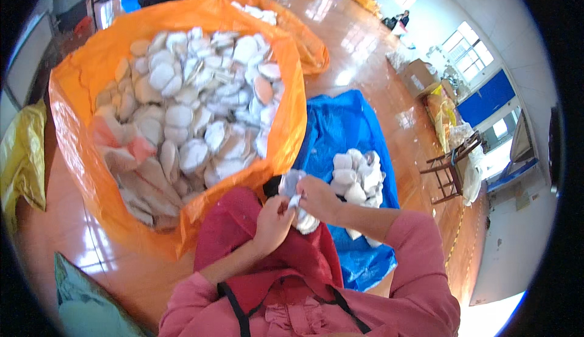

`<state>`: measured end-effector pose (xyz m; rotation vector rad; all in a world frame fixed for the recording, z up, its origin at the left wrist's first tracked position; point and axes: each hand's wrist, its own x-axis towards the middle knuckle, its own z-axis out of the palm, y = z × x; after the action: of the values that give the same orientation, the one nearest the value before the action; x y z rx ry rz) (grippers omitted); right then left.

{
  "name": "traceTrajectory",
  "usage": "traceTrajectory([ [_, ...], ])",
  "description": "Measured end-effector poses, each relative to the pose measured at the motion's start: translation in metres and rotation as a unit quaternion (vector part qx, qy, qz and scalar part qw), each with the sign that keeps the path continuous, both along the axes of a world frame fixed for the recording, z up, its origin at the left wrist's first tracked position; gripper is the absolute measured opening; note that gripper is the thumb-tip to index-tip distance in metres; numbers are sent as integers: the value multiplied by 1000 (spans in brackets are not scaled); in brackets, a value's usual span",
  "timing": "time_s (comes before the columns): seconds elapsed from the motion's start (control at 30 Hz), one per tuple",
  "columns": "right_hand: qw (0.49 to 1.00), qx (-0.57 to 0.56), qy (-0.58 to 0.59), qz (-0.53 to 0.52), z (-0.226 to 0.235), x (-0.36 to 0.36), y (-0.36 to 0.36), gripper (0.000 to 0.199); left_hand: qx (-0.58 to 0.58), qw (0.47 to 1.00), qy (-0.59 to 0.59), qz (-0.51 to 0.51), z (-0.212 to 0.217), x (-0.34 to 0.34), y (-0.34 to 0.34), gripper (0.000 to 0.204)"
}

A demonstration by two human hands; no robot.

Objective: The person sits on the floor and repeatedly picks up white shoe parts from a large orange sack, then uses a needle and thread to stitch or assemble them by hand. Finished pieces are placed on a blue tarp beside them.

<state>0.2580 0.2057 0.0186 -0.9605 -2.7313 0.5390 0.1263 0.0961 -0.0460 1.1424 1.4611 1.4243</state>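
Over my lap, my left hand point(274, 222) and my right hand point(319, 199) meet, both with closed fingers. Between them they pinch a white rounded fabric pad point(292, 182), partly covered by my fingers. More pale pad material point(306, 222) shows just below my right hand, against the red apron point(228, 224). A large orange sack point(286, 136), open at the top, stands in front of me to the left, heaped with white and beige rounded pads point(201, 106). Right of my hands, a pile of white pads point(359, 179) lies on a blue plastic sheet point(328, 118).
A second orange sack point(304, 42) stands behind the first. Yellow plastic point(24, 160) and a green sack point(91, 303) lie at the left. A wooden chair point(447, 173) and a cardboard box point(420, 76) are along the right side. Another person point(399, 24) is far back.
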Motion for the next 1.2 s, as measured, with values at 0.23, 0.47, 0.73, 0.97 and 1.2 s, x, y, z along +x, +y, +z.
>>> traceTrajectory([
  [0.23,1000,-7,-3,-1,-4,9,1,15,-30,985,-163,-48,-24,6,7,16],
  [0.47,992,-107,-48,39,19,23,5,18,-36,998,54,-23,7,8,4,25],
  [0.73,984,-162,-42,53,24,25,10,29,78,983,162,22,-14,10,10,22],
  [0.97,991,-133,-19,5,14,35,7,27,154,960,231,-24,-1,3,26,24],
  [1.2,998,-44,33,14,1,34,1,22,92,983,155,-36,13,2,17,25],
])
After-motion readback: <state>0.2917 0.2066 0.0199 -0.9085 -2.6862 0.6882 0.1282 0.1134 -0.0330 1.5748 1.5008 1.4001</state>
